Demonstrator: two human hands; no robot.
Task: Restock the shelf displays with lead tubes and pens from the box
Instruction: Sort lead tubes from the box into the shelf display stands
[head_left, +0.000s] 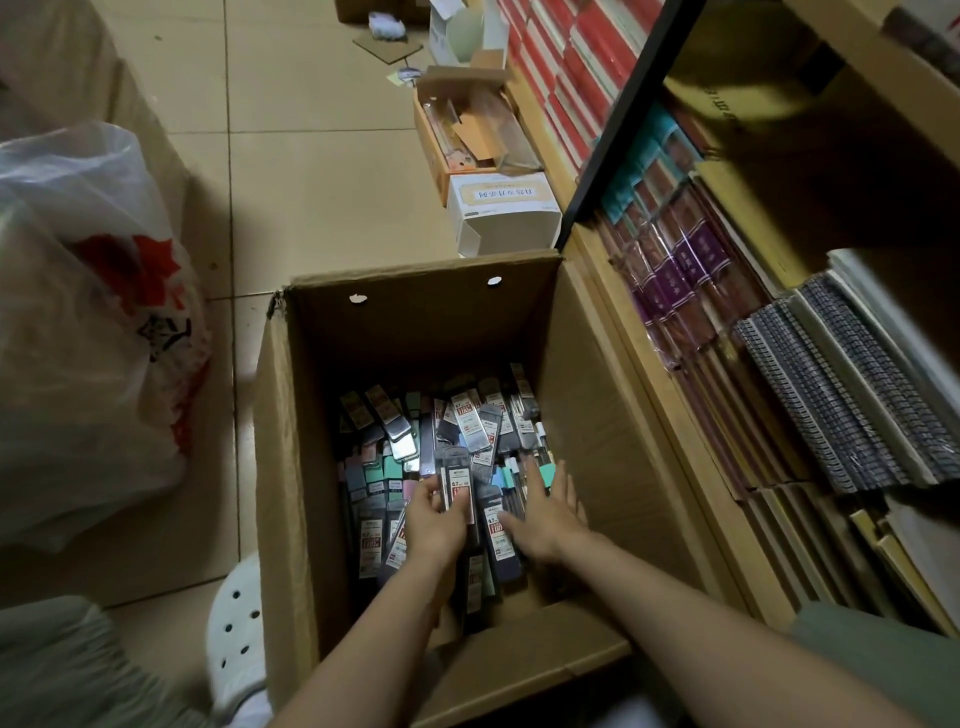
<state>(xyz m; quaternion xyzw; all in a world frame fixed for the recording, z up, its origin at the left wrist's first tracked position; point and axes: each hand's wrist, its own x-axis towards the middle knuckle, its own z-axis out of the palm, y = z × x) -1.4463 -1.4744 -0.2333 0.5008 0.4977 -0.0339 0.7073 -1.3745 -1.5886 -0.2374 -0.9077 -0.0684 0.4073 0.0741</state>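
A deep cardboard box (291, 415) stands open on the floor, its bottom covered with several packs of lead tubes (475, 421) and pens. Both my arms reach down into it. My left hand (434, 519) grips a small stack of lead tube packs (458, 480) with white and red labels, held upright. My right hand (545, 512) lies to the right of that stack with fingers straight and spread, resting on the packs below. The wooden shelf (649, 364) stands directly right of the box.
Notebooks and spiral pads (841, 395) fill the shelf's low compartments. A white box (501, 213) and an open carton (467, 140) sit on the tiled floor behind. A plastic bag (88, 322) bulges at the left, and a white perforated stool (234, 629) stands near the box.
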